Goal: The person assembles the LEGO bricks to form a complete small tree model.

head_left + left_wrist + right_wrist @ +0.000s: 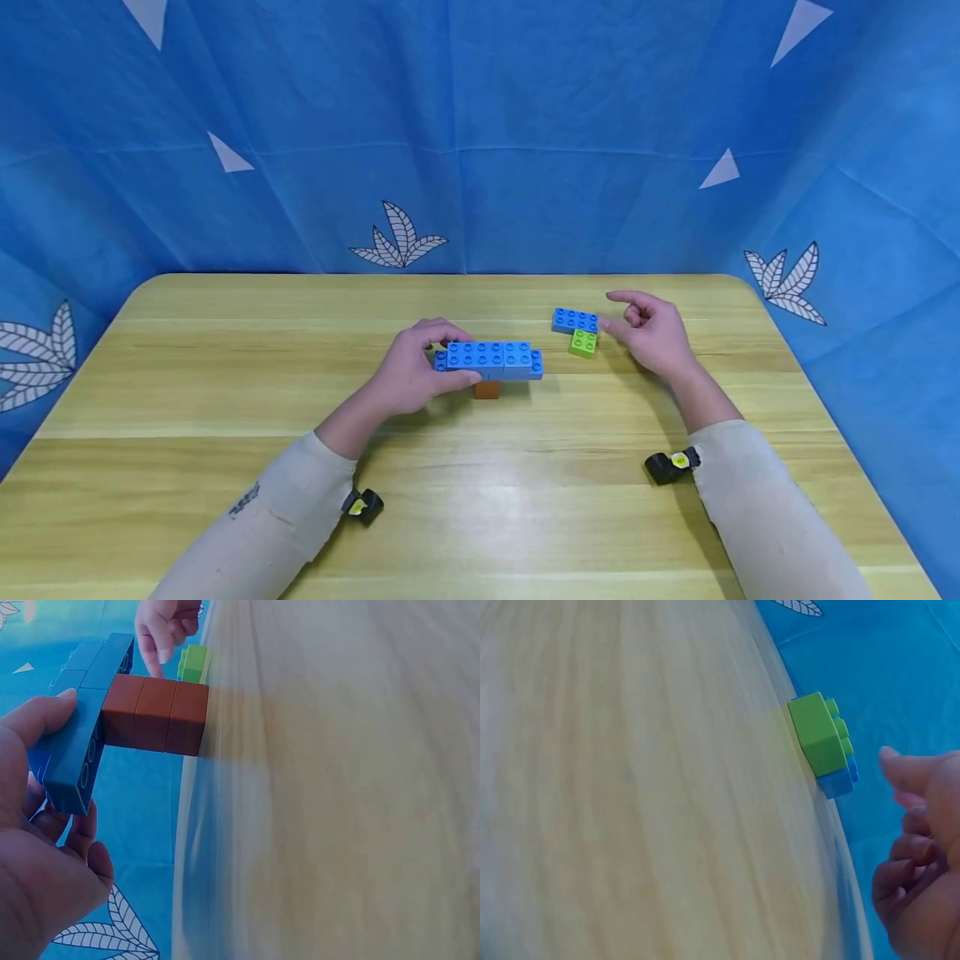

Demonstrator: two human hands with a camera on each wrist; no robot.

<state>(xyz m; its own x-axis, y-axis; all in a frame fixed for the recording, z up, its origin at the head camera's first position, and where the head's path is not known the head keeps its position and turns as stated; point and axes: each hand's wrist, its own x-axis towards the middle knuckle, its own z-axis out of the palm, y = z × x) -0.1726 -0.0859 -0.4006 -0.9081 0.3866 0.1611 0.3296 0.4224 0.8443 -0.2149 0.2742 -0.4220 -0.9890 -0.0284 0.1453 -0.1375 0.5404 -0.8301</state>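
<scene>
My left hand [408,371] grips the left end of a blue toy-brick beam [480,357], its thumb along the near side and its fingers behind. The beam has two layers of blue bricks, the lower one sticking out at both ends. Under its middle stands a column of stacked brown bricks [155,714], seen side-on in the left wrist view. At the right, my right hand [654,335] holds nothing; its index finger reaches out while the other fingers curl. Close to its thumb tip lie a loose blue brick [574,321] and a small lime-green brick [583,343].
The bricks are on a light wooden table [262,350] with rounded far corners. Behind it hangs a blue cloth [525,125] with white triangles and leaf prints. A small black wrist camera [667,468] hangs by the right sleeve, another [366,506] by the left.
</scene>
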